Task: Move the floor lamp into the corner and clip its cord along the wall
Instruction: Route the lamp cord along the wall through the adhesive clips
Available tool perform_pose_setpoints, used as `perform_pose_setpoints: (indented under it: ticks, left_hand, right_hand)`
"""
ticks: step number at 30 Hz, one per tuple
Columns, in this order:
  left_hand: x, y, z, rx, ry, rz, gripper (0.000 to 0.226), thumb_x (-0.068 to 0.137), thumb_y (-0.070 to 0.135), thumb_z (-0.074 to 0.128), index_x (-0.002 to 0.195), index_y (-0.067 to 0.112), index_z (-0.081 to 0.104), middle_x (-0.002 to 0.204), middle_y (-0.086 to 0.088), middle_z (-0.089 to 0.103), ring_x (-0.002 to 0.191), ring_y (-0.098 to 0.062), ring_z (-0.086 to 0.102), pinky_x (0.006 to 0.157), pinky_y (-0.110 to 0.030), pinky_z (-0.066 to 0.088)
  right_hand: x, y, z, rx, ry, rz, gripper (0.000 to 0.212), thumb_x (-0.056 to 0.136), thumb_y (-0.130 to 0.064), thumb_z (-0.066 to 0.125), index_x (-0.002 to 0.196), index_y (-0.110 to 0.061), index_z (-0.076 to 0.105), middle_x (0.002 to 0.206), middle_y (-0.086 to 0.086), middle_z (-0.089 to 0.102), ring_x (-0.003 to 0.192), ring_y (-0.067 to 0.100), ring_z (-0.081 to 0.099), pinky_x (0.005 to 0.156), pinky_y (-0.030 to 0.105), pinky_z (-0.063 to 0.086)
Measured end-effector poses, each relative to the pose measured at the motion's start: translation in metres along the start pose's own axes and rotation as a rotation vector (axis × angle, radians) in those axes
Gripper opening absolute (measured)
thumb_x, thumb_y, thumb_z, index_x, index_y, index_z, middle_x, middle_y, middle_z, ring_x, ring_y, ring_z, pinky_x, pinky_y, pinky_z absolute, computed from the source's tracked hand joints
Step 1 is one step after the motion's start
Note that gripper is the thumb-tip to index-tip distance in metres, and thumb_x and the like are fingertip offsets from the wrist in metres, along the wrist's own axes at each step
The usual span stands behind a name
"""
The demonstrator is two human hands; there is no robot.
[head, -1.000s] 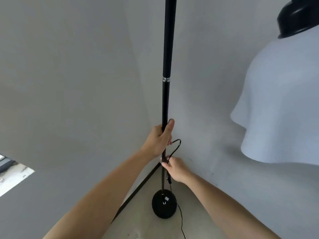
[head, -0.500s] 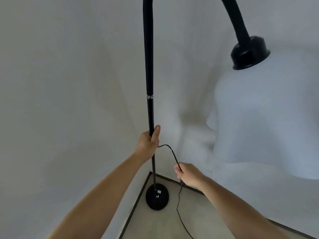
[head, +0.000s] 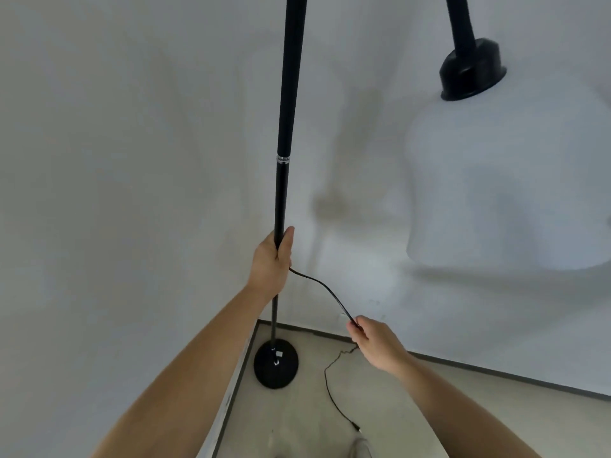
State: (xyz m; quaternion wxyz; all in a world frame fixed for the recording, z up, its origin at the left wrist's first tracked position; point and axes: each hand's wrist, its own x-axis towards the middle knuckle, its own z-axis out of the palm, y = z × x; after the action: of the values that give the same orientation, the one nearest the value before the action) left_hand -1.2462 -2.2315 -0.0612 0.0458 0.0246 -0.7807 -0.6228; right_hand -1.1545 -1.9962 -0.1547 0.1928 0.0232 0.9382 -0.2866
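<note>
A black floor lamp stands in the room corner, its pole (head: 288, 104) rising out of the top of the view and its round base (head: 275, 363) on the floor by the left wall. My left hand (head: 272, 259) is wrapped around the pole at mid height. The thin black cord (head: 322, 285) leaves the pole by my left hand and runs down to my right hand (head: 373, 342), which pinches it. Below that hand the cord trails in a loop across the floor (head: 330, 396). The white lampshade (head: 509, 193) hangs at the right under a black cap (head: 471, 72).
Two pale walls meet behind the lamp, with a dark skirting strip (head: 496, 375) along the right wall's foot. The floor (head: 297, 424) is light beige. The shade hangs close to the right wall at my head height.
My right hand has drawn the cord away from the pole, down and to the right, so more cord stretches between my hands. The view has shifted right and back.
</note>
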Motion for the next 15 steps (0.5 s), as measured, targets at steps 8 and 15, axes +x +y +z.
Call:
perform_pose_setpoints:
  ticks: [8,15]
  left_hand:
    - [-0.006,-0.004,0.023,0.065,0.011,0.045,0.038,0.1,0.051,0.042,0.082,0.018,0.05,0.063,-0.001,0.052,0.054,-0.003,0.055,0.055,-0.014,0.047]
    - [-0.046,-0.013,0.049,0.222,0.225,-0.419,0.063,0.099,0.055,0.037,0.141,0.008,0.041,0.142,-0.021,0.046,0.131,-0.034,0.044,0.106,-0.052,0.038]
  right_hand:
    - [-0.058,0.044,0.006,-0.005,0.036,0.001,0.035,0.103,-0.041,0.041,0.089,-0.013,0.055,0.068,0.002,0.055,0.061,0.017,0.049,0.065,0.039,0.044]
    - [-0.061,0.038,-0.014,0.059,0.134,-0.171,0.032,0.104,-0.044,0.035,0.105,-0.025,0.06,0.068,-0.007,0.053,0.065,0.01,0.053,0.066,0.03,0.043]
